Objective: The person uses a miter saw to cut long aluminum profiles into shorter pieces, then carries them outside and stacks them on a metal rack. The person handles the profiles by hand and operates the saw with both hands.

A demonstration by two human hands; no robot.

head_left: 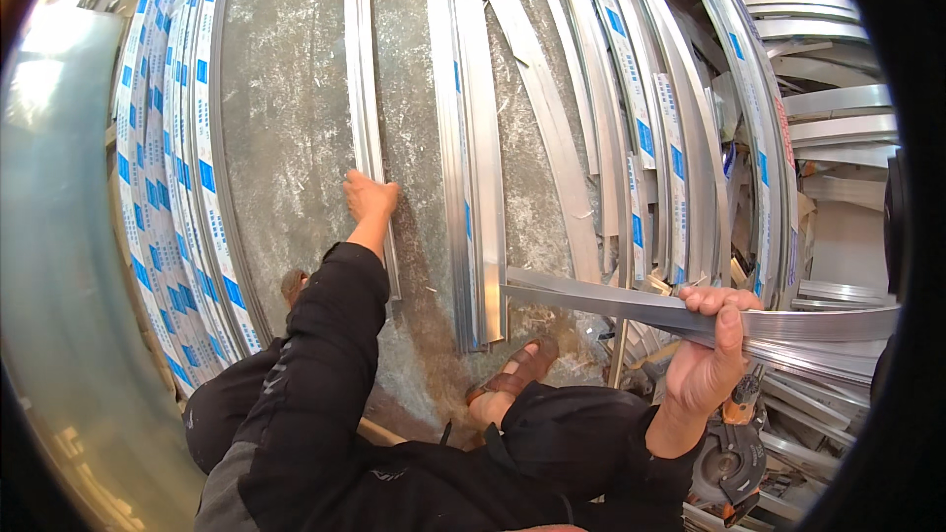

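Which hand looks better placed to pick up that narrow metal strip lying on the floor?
Left, probably: the left hand already rests on the narrow strip, while the right hand is occupied gripping long aluminium bars.

We see silver-grey aluminium strips (367, 89) on a mottled grey concrete floor (286, 118) flecked with white. The stacked profiles (172, 167) carry white film patterned with blue squares. Our sleeves (315, 365) are black, the sandal (517, 371) brown, and the circular saw (729, 453) dark grey with orange.
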